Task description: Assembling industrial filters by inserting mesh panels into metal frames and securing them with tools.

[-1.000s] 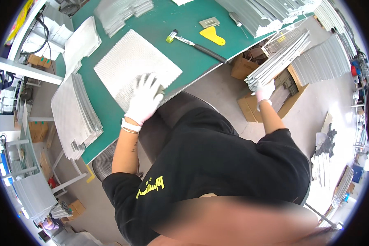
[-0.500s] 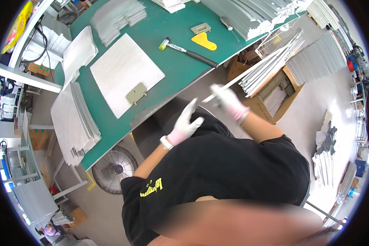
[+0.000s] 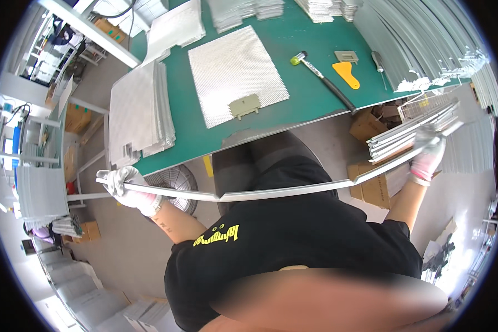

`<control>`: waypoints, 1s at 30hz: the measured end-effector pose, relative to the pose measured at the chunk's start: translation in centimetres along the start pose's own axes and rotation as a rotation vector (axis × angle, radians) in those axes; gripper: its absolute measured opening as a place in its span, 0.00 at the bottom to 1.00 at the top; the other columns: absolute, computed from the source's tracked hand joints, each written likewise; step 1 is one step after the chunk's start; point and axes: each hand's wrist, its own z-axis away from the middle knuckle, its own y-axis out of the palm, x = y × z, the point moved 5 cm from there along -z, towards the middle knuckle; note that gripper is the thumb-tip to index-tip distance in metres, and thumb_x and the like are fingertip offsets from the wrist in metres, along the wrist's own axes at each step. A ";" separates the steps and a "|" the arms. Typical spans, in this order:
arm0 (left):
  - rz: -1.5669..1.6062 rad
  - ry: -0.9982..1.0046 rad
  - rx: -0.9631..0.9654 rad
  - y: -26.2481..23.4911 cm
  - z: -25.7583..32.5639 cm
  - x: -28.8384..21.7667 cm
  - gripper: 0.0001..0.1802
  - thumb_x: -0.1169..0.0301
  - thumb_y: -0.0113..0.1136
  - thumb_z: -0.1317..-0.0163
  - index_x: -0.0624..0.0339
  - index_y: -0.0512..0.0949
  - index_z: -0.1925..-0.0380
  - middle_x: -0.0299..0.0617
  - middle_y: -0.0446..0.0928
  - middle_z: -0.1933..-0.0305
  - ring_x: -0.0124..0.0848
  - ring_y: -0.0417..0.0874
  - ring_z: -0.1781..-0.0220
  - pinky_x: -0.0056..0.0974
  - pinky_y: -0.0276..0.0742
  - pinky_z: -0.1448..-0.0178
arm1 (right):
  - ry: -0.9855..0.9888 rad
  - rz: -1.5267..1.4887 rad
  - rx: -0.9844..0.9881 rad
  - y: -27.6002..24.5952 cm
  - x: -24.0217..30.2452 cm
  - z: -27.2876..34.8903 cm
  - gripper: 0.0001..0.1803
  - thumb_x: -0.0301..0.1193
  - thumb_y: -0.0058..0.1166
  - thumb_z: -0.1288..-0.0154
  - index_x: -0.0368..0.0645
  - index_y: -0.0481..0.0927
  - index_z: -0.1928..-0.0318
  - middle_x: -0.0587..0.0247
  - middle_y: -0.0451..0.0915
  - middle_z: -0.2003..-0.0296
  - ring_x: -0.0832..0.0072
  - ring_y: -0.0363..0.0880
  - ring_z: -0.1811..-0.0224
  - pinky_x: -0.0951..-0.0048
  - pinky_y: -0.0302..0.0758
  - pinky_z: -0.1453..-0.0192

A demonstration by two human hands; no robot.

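A long, thin, silver-white metal strip (image 3: 282,193) with two notches along it spans the view in front of my body. My gloved left hand (image 3: 128,189) is closed around its left end. My gloved right hand (image 3: 429,154) grips the strip near its other end; its fingers are blurred. Beyond, on the green table (image 3: 293,113), lies a white mesh sheet (image 3: 232,66) with an olive plastic piece (image 3: 244,106) on its near edge. More long strips (image 3: 412,134) are bundled beside my right hand.
A hammer (image 3: 329,86), a yellow scraper (image 3: 346,76), an olive plate (image 3: 346,56) and a screwdriver (image 3: 378,61) lie on the table's right. Stacked sheets (image 3: 141,108) stand at its left edge. Below are a floor fan (image 3: 174,180) and a cardboard box (image 3: 371,188).
My hands have spread far apart. My left hand, empty before, has moved left and taken hold of the strip's end. The strip now lies crosswise before me, and the view has shifted.
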 end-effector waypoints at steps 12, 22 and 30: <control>-0.689 -0.818 0.235 0.0 4.1 13.9 0.41 0.41 0.30 0.21 0.74 0.76 0.49 0.32 0.60 0.90 0.23 0.52 0.92 0.33 0.56 0.87 | 0.270 -0.189 0.941 33.7 -2.6 12.6 0.12 0.38 0.53 0.25 0.44 0.72 0.62 0.69 0.70 0.67 0.78 0.67 0.63 0.70 0.68 0.54; -1.432 -0.505 -0.191 -8.4 6.6 17.4 0.32 0.56 0.45 0.20 0.75 0.60 0.30 0.52 0.80 0.56 0.31 0.80 0.62 0.37 0.80 0.50 | 0.706 -0.359 0.547 35.9 -26.2 8.5 0.12 0.37 0.50 0.22 0.44 0.73 0.63 0.64 0.74 0.65 0.71 0.75 0.61 0.62 0.78 0.46; -1.335 -0.434 -0.060 -7.9 15.3 22.8 0.36 0.67 0.62 0.31 0.63 0.58 0.28 0.55 0.59 0.25 0.49 0.63 0.25 0.49 0.61 0.23 | 0.823 0.155 0.948 31.1 -30.8 13.3 0.14 0.38 0.50 0.22 0.38 0.75 0.52 0.60 0.79 0.61 0.73 0.80 0.58 0.70 0.82 0.54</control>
